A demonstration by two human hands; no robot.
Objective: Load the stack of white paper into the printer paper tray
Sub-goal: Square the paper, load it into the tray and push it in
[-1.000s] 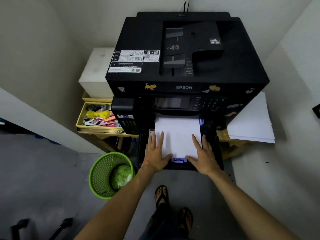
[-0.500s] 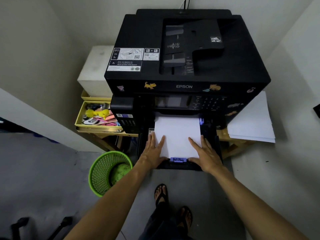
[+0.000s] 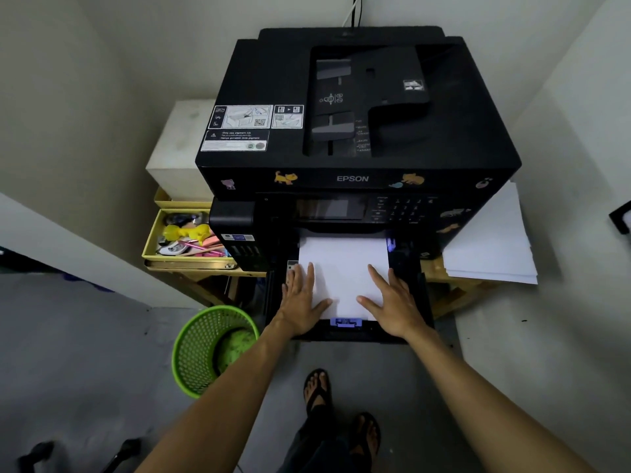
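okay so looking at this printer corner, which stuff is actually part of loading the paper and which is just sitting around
Part of the job:
paper stack
paper tray
printer
left hand
right hand

Just lying about:
green bin
yellow drawer
loose sheets
white box

The printer point(image 3: 355, 107) in the upper middle of the frame is matt black plastic with glossy stickers. The paper stack point(image 3: 343, 271) in its tray point(image 3: 409, 278) looks smooth white. Lower left, the bin point(image 3: 208, 349) is green plastic mesh. The floor point(image 3: 78, 353) is rough grey concrete; the stand point(image 3: 461, 291) at right is bare wood.
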